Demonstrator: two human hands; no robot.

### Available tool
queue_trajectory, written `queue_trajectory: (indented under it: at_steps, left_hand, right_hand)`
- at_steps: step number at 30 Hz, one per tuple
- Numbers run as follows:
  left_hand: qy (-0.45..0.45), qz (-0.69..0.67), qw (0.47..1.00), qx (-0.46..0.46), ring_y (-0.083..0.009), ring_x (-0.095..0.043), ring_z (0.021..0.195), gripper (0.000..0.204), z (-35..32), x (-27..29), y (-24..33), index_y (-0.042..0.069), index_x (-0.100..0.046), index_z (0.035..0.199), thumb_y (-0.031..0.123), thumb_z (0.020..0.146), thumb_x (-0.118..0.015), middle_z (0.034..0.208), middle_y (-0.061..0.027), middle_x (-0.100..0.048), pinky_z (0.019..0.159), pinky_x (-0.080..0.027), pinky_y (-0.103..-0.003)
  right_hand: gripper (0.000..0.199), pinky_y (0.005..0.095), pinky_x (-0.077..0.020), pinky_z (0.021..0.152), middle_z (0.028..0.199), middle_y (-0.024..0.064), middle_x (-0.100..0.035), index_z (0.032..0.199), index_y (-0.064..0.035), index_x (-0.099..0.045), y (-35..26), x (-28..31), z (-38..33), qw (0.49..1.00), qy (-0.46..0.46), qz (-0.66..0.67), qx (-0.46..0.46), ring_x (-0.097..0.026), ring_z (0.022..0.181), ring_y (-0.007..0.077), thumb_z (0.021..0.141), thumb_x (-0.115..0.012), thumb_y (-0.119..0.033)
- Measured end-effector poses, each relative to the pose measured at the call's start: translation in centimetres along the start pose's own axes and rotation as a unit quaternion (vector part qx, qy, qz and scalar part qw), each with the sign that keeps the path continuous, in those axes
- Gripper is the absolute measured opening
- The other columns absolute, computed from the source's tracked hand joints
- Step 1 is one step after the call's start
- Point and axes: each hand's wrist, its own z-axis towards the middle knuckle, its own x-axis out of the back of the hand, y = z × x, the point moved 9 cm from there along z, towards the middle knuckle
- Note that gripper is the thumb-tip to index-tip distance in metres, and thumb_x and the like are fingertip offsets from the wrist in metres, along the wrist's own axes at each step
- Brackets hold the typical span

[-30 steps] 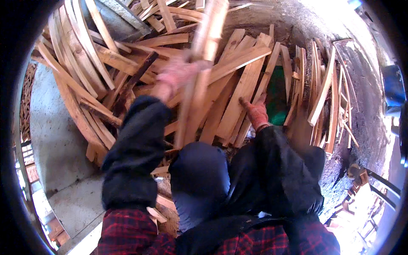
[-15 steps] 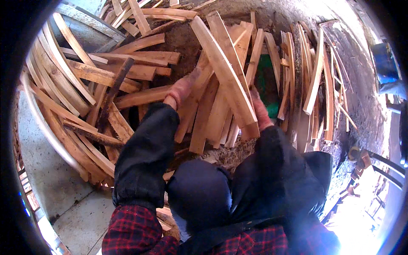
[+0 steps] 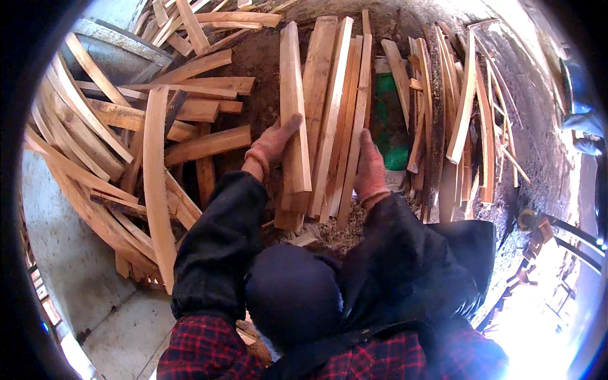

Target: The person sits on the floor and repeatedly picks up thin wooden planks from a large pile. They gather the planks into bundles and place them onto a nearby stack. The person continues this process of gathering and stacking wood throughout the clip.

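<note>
Several wooden slats [image 3: 329, 114] stand side by side in a loose bundle between my hands, lengthwise away from me. My left hand [image 3: 273, 144], in what looks like a pinkish glove, grips the bundle's left side. Its thumb lies over the front board [image 3: 295, 95]; the other fingers are hidden under the wood. My right hand [image 3: 370, 166] presses along the right side against the outermost slat, its fingers pointing away from me. To the left, a long pale plank [image 3: 158, 183] lies across other wood, close to my left sleeve.
Many cut boards [image 3: 95, 133] are heaped at the left beside a pale metal panel [image 3: 69, 234]. Further slats [image 3: 465, 107] lean in a row at the right, near a rough wall. A green object [image 3: 391, 120] shows between bundle and row. Bark scraps cover the ground.
The crossed boards on the bundle are now nearly parallel, and the bundle is narrower. A long plank now lies over the left heap. My right hand has moved slightly left.
</note>
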Motion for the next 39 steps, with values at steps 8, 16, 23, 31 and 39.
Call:
queue_trajectory:
  at_steps: [8, 16, 23, 31, 39]
  left_hand:
    - [-0.059, -0.285, 0.950, 0.111, -0.0248, -0.061, 0.100, 0.077, 1.4, -3.0, -3.8, 0.011, -0.054, 0.133, 0.062, 0.078, -0.070, 0.116, -0.0106, -0.065, 0.093, -0.049, -0.039]
    - [-0.107, -0.349, 0.931, -0.008, -0.0249, -0.064, 0.096, 0.069, -1.3, -1.1, -2.3, 0.006, -0.057, 0.126, 0.055, 0.080, -0.072, 0.110, -0.0104, -0.066, 0.088, -0.054, -0.037]
    - [-0.080, -0.301, 0.947, 0.073, -0.0258, -0.062, 0.103, 0.077, -3.1, -4.3, -2.7, 0.007, -0.056, 0.130, 0.059, 0.075, -0.074, 0.113, -0.0111, -0.065, 0.093, -0.050, -0.039]
    - [-0.046, -0.311, 0.948, 0.039, -0.0246, -0.057, 0.110, 0.079, -7.2, -7.1, -0.9, 0.006, -0.048, 0.135, 0.058, 0.079, -0.067, 0.121, -0.0129, -0.059, 0.098, -0.046, -0.038]
    - [-0.043, -0.145, 0.986, -0.071, -0.0248, -0.037, 0.134, 0.074, -18.0, -8.6, 8.8, 0.008, -0.029, 0.148, 0.059, 0.096, -0.040, 0.147, -0.0139, -0.035, 0.114, -0.032, -0.038]
  right_hand:
    - [0.057, 0.0390, -0.0486, 0.091, 0.120, 0.0021, -0.065, 0.130, -0.0108, -0.056, 2.5, 1.6, 2.8, 0.970, -0.111, 0.120, -0.178, -0.061, 0.106, 0.0202, 0.096, -0.049, -0.056]
    - [0.057, 0.0371, -0.0479, 0.092, 0.117, 0.0124, -0.065, 0.127, -0.0013, -0.059, -0.3, -3.0, 1.9, 0.957, -0.194, -0.209, -0.057, -0.060, 0.111, 0.0214, 0.091, -0.062, -0.046]
    - [0.066, 0.0381, -0.0432, 0.099, 0.130, 0.0085, -0.056, 0.140, -0.0040, -0.043, 3.9, 0.0, 1.4, 0.968, -0.170, -0.054, -0.177, -0.055, 0.116, 0.0211, 0.093, -0.061, -0.047]
    - [0.065, 0.0357, -0.0336, 0.110, 0.143, 0.0095, -0.046, 0.144, -0.0038, -0.039, 2.5, 0.6, 0.0, 0.924, -0.226, 0.241, -0.190, -0.043, 0.131, 0.0216, 0.097, -0.051, -0.049]
    - [0.059, 0.0336, -0.0474, 0.095, 0.121, 0.0077, -0.061, 0.132, -0.0019, -0.053, -11.4, -1.2, -11.0, 0.965, -0.192, 0.171, -0.051, -0.059, 0.107, 0.0174, 0.087, -0.068, -0.037]
